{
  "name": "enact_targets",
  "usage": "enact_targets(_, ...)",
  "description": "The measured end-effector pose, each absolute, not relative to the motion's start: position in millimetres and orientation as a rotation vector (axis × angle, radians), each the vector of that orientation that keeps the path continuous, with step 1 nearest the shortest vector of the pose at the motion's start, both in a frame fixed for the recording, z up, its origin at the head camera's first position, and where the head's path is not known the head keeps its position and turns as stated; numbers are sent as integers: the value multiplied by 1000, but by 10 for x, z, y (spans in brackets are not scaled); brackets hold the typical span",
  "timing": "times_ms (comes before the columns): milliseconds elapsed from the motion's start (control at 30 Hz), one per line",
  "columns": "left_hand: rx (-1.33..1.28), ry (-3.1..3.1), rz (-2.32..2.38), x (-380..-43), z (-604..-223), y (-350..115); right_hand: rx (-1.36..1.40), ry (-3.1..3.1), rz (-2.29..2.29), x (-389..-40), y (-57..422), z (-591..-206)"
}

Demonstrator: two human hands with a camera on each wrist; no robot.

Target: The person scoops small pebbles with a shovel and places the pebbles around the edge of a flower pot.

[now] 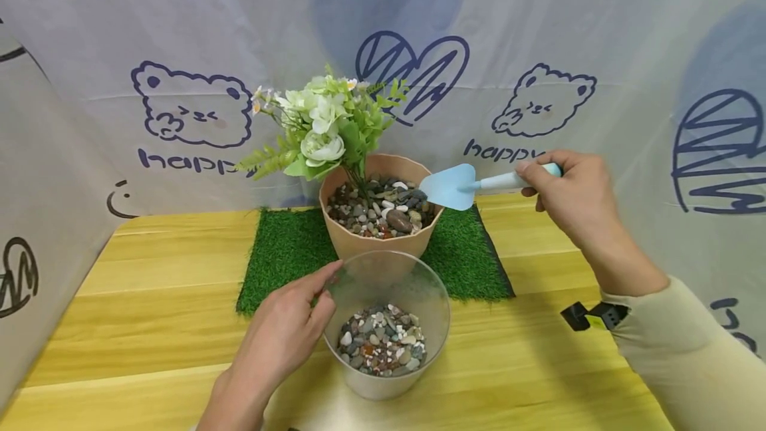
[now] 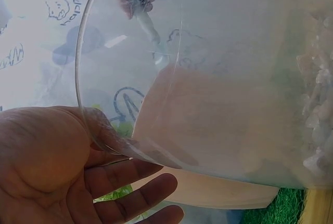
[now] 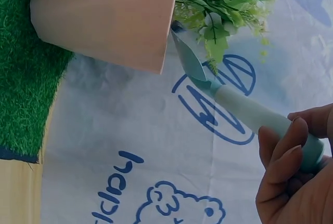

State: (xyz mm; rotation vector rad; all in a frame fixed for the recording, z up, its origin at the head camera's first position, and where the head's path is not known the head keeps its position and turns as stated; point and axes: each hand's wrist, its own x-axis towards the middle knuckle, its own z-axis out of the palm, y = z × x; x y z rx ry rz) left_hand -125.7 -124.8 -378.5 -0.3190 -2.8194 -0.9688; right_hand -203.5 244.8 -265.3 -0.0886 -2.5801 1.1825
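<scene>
My right hand (image 1: 574, 195) grips the handle of a light blue hand trowel (image 1: 455, 186). Its blade slants down over the right rim of a peach flowerpot (image 1: 377, 241), with dark stones at its tip. Pebbles (image 1: 397, 218) fill the pot around the stem of a bunch of white flowers with green leaves (image 1: 323, 128). My left hand (image 1: 293, 318) holds the left rim of a clear plastic bucket (image 1: 439, 324) between thumb and index finger; the other fingers (image 2: 143, 193) extend loosely outside it. Small mixed pebbles (image 1: 383, 341) lie in the bottom of the bucket.
The pot stands on a mat of artificial grass (image 1: 281, 251) on a wooden table (image 1: 149, 298). The bucket stands in front of the pot, nearer to me. A white cloth (image 1: 287, 32) with blue bear and heart drawings hangs close behind the table.
</scene>
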Motion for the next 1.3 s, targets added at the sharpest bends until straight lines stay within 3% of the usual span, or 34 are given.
enact_targets(1300,-297,-2828,-984,-1252,-3784,-1245,13,-2313,1139,-1743,2324,-2926)
